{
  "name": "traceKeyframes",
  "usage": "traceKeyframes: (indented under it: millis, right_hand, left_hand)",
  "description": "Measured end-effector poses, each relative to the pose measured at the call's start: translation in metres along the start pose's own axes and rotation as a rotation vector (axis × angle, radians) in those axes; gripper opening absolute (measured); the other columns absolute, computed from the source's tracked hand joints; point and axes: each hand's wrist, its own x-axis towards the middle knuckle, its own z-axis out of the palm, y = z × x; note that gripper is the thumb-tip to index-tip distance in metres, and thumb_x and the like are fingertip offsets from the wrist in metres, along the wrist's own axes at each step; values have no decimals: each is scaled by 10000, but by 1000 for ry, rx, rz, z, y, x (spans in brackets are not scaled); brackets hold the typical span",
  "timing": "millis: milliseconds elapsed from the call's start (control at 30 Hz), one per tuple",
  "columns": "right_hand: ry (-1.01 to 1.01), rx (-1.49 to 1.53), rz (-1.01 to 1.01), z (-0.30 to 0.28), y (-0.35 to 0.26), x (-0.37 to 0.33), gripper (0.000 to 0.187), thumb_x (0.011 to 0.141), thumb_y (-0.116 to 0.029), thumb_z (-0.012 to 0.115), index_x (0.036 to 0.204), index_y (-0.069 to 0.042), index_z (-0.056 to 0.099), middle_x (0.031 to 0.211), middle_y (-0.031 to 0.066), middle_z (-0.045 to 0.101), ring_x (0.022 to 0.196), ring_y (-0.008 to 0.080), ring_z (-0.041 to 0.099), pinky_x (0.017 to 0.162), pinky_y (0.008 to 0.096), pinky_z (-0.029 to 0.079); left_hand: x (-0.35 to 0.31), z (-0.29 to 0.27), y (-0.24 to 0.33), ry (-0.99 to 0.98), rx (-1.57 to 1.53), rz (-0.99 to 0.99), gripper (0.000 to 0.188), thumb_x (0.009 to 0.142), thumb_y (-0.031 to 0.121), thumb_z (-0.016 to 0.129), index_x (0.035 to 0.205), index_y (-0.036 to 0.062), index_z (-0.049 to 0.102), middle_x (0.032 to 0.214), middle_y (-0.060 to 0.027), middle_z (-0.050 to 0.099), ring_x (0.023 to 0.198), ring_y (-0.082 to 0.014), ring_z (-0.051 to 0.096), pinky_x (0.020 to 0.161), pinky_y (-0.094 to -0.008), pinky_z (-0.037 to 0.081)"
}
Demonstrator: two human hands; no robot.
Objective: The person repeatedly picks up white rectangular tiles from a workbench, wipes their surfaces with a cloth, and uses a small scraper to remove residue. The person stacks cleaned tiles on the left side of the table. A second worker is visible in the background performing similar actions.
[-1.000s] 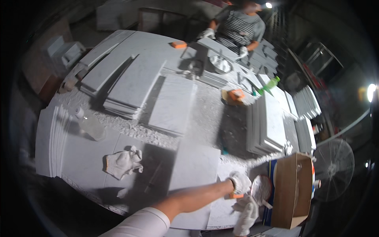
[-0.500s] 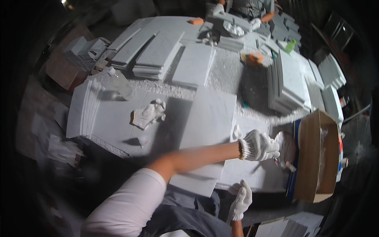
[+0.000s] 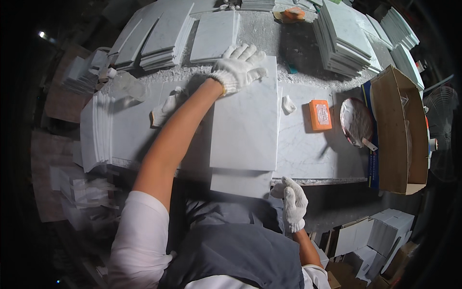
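Observation:
My left hand (image 3: 239,69), in a white knit glove, lies spread on the far end of a grey-white marble tile (image 3: 244,125). Another tile (image 3: 240,182) sticks out beneath it, past the table's front edge. My right hand (image 3: 294,204), gloved too, is held by that edge, right of the lower tile. Its fingers point up, loosely bent, and I see nothing in them. An orange block (image 3: 321,115) with a pale label rests right of the tiles, beside a round dish of pale paste (image 3: 356,123) with a flat-handled tool (image 3: 369,144).
A cardboard box (image 3: 392,130) stands at the right end. Tile stacks (image 3: 341,41) rise at the back right; more tiles (image 3: 166,36) line the back left. A clear bottle (image 3: 129,85), a spare glove (image 3: 168,107) and a small white piece (image 3: 288,104) lie on the table.
My left hand has moved from beside the dish to the tile's far end, uncovering the orange block. My right hand stays near the front edge. The view has shifted.

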Motion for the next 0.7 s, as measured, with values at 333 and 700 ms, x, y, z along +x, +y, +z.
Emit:
traceKeyframes:
  millis: [333, 700]
  right_hand:
    - [235, -227, -161, -15, -12, 27, 427, 1092, -281, 543, 1327, 69, 609, 1048, 156, 738, 867, 216, 735, 837, 352, 597]
    - [-803, -1194, -687, 72, -117, 120, 626, 940, -460, 663, 1438, -95, 558, 1453, 140, 555, 1403, 368, 460, 1212, 558, 300]
  left_hand:
    - [-199, 0, 111, 162, -235, 534, 790, 993, 701, 343, 1537, 145, 477, 1589, -191, 444, 1505, -397, 362, 1264, -520, 215]
    - [-276, 30, 67, 708, -812, -104, 367, 993, 327, 573, 958, -28, 662, 1009, -193, 665, 988, -394, 659, 957, -489, 540]
